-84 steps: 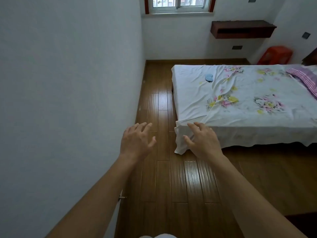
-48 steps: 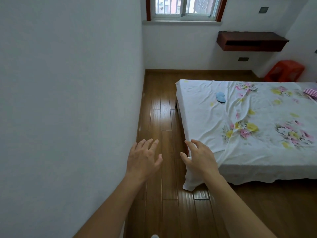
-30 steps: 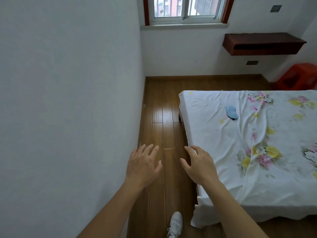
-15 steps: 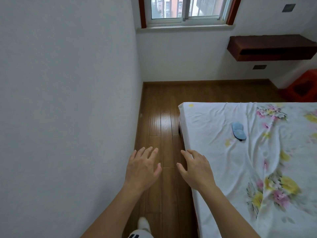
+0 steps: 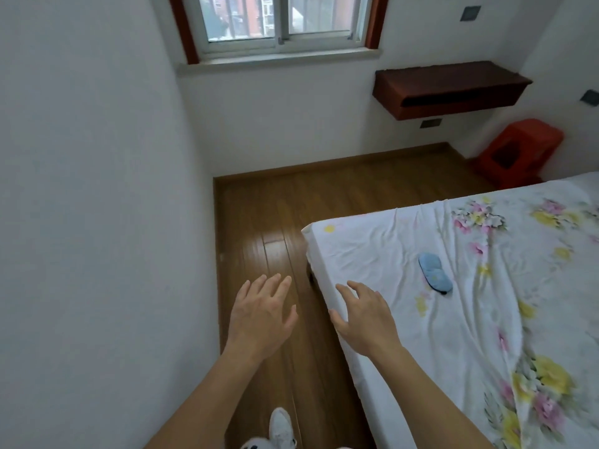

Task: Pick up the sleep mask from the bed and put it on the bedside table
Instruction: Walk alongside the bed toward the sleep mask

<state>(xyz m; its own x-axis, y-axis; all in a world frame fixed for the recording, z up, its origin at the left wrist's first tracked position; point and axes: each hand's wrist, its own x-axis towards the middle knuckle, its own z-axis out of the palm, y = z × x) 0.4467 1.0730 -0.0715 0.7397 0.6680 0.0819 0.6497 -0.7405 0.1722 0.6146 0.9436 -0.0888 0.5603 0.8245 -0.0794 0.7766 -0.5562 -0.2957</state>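
A small light-blue sleep mask lies flat on the bed, which has a white floral sheet, near its far left corner. My right hand hovers palm down over the bed's left edge, fingers spread and empty, a short way left of the mask. My left hand is open above the wooden floor beside the bed, holding nothing. A dark wooden wall-mounted shelf hangs on the far wall under the window side; no other bedside table shows.
A white wall runs close along my left, leaving a narrow strip of wooden floor between it and the bed. A red plastic stool stands in the far right corner. A window is ahead. My white shoe shows below.
I have walked forward along the bed's left side; the bed and mask now sit nearer and lower in view. Both hands stay open and empty, the right now over the bed edge.
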